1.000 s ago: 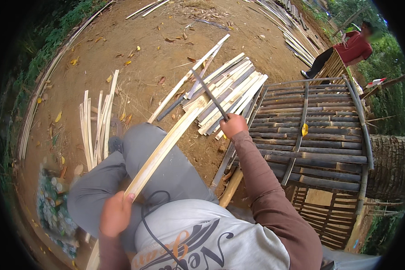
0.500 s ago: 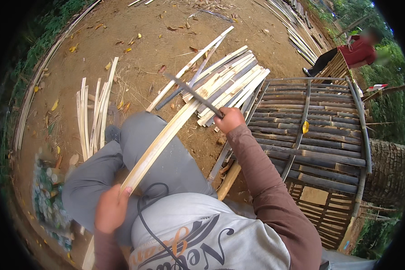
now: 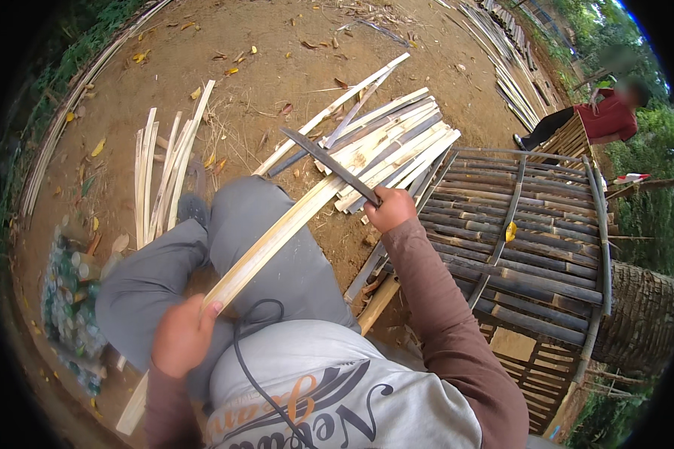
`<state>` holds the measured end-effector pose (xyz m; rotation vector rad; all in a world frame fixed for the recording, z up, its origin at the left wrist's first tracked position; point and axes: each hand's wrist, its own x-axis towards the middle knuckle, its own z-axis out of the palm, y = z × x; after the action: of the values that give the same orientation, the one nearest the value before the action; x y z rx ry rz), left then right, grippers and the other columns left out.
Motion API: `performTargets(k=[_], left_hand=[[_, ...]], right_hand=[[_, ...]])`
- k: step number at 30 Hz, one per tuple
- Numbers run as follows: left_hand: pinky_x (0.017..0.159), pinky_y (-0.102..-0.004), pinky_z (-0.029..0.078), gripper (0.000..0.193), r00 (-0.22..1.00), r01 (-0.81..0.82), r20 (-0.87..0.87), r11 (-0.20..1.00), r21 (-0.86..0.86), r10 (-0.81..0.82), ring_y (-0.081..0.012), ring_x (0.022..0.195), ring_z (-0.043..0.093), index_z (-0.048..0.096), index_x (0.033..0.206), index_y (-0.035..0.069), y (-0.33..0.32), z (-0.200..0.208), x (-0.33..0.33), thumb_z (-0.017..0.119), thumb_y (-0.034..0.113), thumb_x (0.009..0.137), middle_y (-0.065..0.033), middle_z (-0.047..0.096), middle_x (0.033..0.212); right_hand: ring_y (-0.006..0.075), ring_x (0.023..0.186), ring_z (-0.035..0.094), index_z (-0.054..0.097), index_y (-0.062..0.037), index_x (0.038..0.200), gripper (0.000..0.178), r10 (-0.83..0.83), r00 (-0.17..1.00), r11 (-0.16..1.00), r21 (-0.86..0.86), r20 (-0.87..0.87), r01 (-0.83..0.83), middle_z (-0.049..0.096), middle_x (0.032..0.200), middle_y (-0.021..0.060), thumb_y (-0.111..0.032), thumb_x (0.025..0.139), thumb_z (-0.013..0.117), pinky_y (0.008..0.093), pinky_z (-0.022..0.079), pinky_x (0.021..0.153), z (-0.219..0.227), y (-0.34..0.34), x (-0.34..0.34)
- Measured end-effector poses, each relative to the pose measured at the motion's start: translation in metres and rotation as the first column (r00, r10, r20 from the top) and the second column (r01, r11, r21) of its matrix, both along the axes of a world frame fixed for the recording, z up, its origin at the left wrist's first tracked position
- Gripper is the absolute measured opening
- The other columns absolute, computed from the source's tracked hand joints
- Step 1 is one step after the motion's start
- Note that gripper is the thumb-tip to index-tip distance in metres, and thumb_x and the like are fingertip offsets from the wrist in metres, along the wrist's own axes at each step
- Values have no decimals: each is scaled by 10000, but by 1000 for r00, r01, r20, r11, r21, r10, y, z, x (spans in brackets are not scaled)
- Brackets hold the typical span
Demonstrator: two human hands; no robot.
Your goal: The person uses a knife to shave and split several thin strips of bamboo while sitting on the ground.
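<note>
My left hand (image 3: 181, 335) is closed round the near end of a long, pale split bamboo strip (image 3: 273, 238). The strip slants up to the right over my grey-trousered knee (image 3: 251, 213), and its far end meets a pile of split bamboo (image 3: 386, 142). In my right hand (image 3: 392, 209), the handle of a machete (image 3: 331, 165) is gripped. Its dark blade points up and left, crossing over the strip near the far end; whether blade and strip touch, I cannot tell.
At right stands a bamboo-slat platform (image 3: 532, 202) beside a tree trunk (image 3: 644, 307). More strips (image 3: 165, 168) lie at left, above a heap of clear and green bottles (image 3: 71, 299). A person in a red top (image 3: 606, 116) is at the far right.
The view has shifted slightly, so the surroundings sit lower and further right. The machete blade has turned to show a broader side. Both hands keep their grips.
</note>
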<state>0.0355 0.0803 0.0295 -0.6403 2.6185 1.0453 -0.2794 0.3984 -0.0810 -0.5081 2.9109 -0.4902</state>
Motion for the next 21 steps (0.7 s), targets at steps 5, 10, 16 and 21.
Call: performTargets(k=[5, 10, 16, 21], left_hand=[[614, -552, 433, 361, 999, 16, -30, 1000, -13, -17, -504, 709, 583, 573, 843, 3, 7, -1, -7, 624, 291, 1056, -270, 595, 731], [614, -557, 433, 358, 999, -2, -34, 999, -32, 1, -508, 711, 579, 572, 831, 8, 8, 0, -2, 629, 283, 1052, -268, 592, 728], [597, -536, 426, 361, 998, 8, -56, 999, -46, -10, -501, 680, 573, 579, 839, -1, 3, -4, 1, 626, 283, 1057, -266, 576, 706], [602, -561, 434, 362, 999, 48, -17, 997, -66, -49, -502, 686, 583, 579, 827, 20, 0, -3, -4, 635, 299, 1051, -256, 596, 713]], right_hand=[[424, 797, 713, 783, -39, 973, 279, -149, 989, 982, -113, 8, 149, 728, 818, 229, -283, 868, 696, 478, 577, 761, -9, -5, -20], [418, 902, 728, 775, -22, 978, 321, -146, 984, 989, 15, 97, 146, 750, 906, 231, -309, 860, 693, 487, 581, 867, 6, -3, -27], [428, 854, 725, 780, -34, 962, 308, -21, 1000, 999, 40, -1, 21, 745, 875, 236, -309, 877, 671, 499, 583, 828, 8, -18, 0], [442, 844, 719, 776, -49, 956, 309, -128, 992, 992, 3, 5, 127, 745, 864, 224, -330, 858, 694, 513, 584, 818, 3, -3, -20]])
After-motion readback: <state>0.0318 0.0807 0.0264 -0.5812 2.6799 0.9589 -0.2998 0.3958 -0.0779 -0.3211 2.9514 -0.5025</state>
